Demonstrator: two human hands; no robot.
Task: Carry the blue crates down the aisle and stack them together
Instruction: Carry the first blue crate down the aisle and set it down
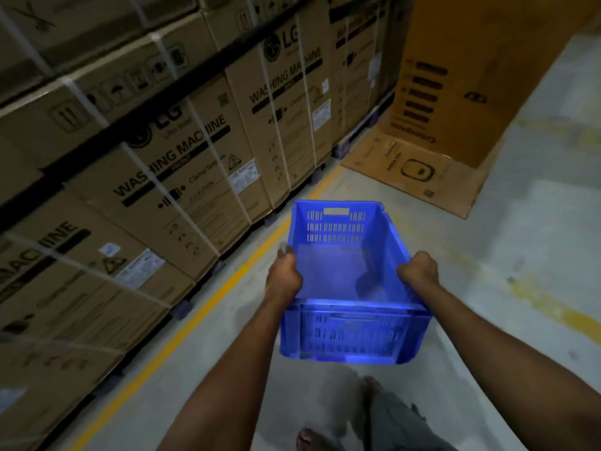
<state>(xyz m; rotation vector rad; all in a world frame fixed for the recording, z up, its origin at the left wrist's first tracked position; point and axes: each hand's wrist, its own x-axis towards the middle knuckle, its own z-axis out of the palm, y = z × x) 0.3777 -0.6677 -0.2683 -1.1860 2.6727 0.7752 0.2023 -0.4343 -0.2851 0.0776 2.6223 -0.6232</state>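
The blue crate [348, 278] hangs empty between both hands, left hand [283, 275] and right hand [419, 270] with fingers clamped over its long rims; it looks light, stiff, best held there.

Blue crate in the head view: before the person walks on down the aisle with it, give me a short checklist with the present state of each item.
1. Both hands on the blue crate: ok. Left hand grips the left rim, right hand the right rim.
2. Crate clear of the floor: ok, it is carried in front of the body.
3. Crate empty: ok, only its bare bottom shows.
4. Path ahead: not ok, a flattened cardboard sheet lies on the floor ahead to the right.
5. Clearance from the washing machine boxes on the left: ok, the yellow line lies between.
6. Stack to join: cannot tell, no other crate in view.
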